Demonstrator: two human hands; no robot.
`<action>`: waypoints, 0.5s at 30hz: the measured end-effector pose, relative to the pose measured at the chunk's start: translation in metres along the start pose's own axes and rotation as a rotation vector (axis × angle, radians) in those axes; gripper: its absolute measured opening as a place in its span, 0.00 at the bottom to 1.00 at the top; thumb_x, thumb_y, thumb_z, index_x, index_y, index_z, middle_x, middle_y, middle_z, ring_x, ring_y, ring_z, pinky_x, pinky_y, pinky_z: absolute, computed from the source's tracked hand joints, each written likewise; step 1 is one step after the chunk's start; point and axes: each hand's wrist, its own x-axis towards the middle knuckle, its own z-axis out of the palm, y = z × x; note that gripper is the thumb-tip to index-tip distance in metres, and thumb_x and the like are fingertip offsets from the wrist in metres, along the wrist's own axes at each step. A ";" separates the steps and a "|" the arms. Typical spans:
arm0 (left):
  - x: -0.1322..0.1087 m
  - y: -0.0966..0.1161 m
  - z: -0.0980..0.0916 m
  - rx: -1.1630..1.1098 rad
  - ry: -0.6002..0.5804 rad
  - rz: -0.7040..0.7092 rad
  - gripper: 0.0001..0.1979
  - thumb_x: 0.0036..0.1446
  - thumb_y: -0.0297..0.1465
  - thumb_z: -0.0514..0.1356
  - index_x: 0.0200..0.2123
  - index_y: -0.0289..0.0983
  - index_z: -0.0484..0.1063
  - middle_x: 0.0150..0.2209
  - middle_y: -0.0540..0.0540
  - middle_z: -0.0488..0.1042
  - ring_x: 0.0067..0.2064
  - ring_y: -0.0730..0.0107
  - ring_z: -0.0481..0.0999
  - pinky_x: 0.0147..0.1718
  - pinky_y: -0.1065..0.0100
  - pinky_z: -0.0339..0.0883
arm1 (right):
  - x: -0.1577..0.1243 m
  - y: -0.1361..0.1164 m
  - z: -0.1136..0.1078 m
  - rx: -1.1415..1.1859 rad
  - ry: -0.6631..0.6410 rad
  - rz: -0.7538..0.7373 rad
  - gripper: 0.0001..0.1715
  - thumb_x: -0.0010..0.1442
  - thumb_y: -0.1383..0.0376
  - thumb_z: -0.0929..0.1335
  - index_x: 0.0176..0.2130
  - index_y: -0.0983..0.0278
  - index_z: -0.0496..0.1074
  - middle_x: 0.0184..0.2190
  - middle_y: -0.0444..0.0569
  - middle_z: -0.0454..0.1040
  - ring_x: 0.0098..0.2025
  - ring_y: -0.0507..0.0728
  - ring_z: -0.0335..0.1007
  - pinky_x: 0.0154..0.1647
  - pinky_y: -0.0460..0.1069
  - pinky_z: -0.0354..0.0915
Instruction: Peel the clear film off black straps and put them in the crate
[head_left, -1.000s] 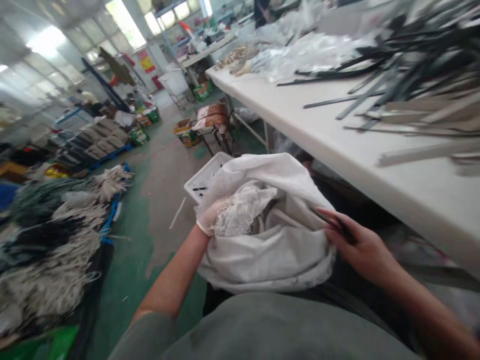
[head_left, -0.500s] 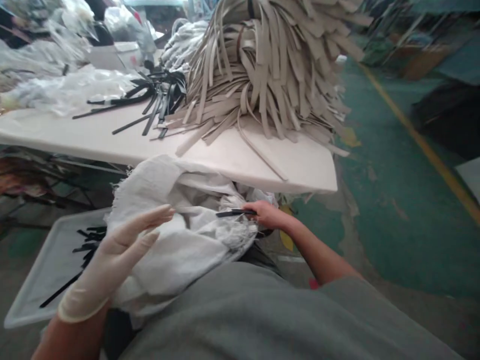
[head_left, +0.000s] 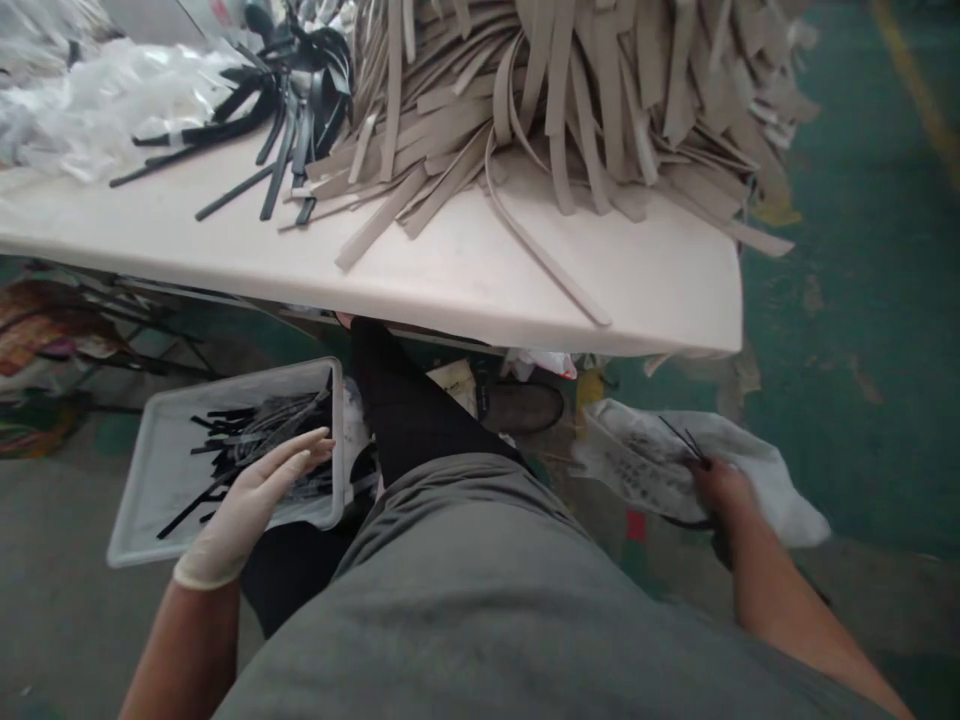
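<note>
My left hand, in a pale glove, hovers over the right side of a white plastic tray, with fingers stretched out and holding nothing. Black strips lie heaped in that tray, partly hidden by the glove. Out to the right, my bare right hand is closed around thin black strips, whose ends stick out past the fingers. A crumpled white cloth is around and behind this hand, above the floor; whether the fingers grip it too cannot be made out.
A padded pale table spans the front. It carries a big pile of beige strips, a bunch of black straps and clear plastic bags. Under it shows a brown shoe. A metal frame stands at the left.
The white cloth has left my lap and is now at the right beside my right hand, which swung outward. My trousers and the tray's heap are uncovered. The view has tilted downward.
</note>
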 end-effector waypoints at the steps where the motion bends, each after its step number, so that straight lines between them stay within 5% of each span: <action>1: 0.000 -0.010 0.001 0.006 -0.010 -0.035 0.32 0.50 0.51 0.63 0.52 0.37 0.73 0.49 0.40 0.78 0.54 0.52 0.75 0.59 0.54 0.64 | 0.004 0.003 0.005 -0.013 -0.030 0.071 0.21 0.62 0.59 0.65 0.37 0.73 0.81 0.26 0.65 0.75 0.27 0.62 0.71 0.27 0.53 0.59; 7: 0.000 -0.061 0.002 0.067 -0.056 -0.195 0.32 0.52 0.52 0.61 0.54 0.36 0.72 0.54 0.37 0.74 0.55 0.49 0.74 0.60 0.51 0.62 | 0.037 0.014 0.001 -0.015 -0.020 0.358 0.33 0.65 0.56 0.60 0.53 0.80 0.73 0.36 0.73 0.74 0.36 0.67 0.71 0.30 0.55 0.57; 12: 0.001 -0.073 0.010 0.096 -0.046 -0.241 0.33 0.55 0.51 0.58 0.56 0.34 0.70 0.56 0.36 0.72 0.58 0.50 0.71 0.61 0.51 0.60 | 0.060 -0.003 -0.011 0.008 0.045 0.328 0.26 0.61 0.57 0.63 0.50 0.71 0.76 0.24 0.56 0.69 0.17 0.55 0.52 0.23 0.54 0.55; 15: 0.001 -0.074 0.017 0.188 -0.018 -0.196 0.29 0.54 0.48 0.59 0.52 0.35 0.74 0.55 0.39 0.73 0.59 0.52 0.69 0.62 0.54 0.57 | 0.069 -0.033 -0.006 0.085 0.140 0.181 0.15 0.58 0.64 0.64 0.35 0.67 0.78 0.14 0.45 0.58 0.12 0.51 0.39 0.19 0.54 0.50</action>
